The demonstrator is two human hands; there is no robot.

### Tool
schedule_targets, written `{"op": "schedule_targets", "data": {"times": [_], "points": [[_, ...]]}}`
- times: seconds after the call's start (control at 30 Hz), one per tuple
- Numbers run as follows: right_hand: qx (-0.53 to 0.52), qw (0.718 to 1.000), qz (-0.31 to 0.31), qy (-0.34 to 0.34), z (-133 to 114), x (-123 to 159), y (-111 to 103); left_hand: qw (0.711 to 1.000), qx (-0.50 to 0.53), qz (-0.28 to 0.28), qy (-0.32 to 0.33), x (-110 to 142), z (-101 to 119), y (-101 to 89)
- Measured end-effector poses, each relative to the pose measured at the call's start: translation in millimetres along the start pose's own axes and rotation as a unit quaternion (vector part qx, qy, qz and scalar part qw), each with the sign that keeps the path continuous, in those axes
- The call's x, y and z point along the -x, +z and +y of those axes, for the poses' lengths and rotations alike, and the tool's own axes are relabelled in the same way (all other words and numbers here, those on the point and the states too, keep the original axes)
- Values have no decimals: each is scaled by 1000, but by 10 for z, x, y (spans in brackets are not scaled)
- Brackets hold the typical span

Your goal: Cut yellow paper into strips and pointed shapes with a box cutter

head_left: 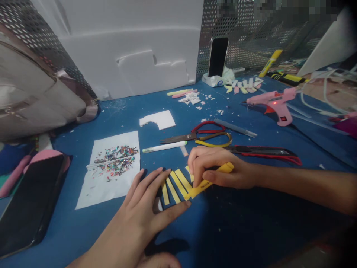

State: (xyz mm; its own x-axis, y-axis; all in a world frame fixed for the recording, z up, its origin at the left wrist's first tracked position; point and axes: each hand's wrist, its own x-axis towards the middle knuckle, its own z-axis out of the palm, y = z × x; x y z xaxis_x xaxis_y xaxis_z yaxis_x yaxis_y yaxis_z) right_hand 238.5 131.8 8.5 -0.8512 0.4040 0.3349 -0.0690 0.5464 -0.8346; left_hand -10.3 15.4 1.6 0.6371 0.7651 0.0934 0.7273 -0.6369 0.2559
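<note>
blue tabletop, perforated screen behind, large white panel upright before it, dim light

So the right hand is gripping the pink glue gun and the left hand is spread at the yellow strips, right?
No: the head view shows the right hand gripping a yellow marker, not the pink glue gun. The left hand is spread at the yellow strips, as you say.

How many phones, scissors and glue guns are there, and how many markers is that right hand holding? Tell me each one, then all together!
Phones: 2, counting the propped one
Scissors: 1 pair
Glue gun: 1
In the right hand, yellow marker: 1
Total: 5
</note>
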Motion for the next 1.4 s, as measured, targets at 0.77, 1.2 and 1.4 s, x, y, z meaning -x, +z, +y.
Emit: {"op": "schedule_targets", "data": {"times": [0.77,1.2,1.4], "points": [[-10,1000,4,7,-4,-11,-6,1000,19,10,-8,5,9,-4],[62,996,60,6,32,11,12,1000,11,-12,-5,-6,4,-8],[124,992,38,7,11,-26,27,1000,22,0,-3,-6,11,1]]}}
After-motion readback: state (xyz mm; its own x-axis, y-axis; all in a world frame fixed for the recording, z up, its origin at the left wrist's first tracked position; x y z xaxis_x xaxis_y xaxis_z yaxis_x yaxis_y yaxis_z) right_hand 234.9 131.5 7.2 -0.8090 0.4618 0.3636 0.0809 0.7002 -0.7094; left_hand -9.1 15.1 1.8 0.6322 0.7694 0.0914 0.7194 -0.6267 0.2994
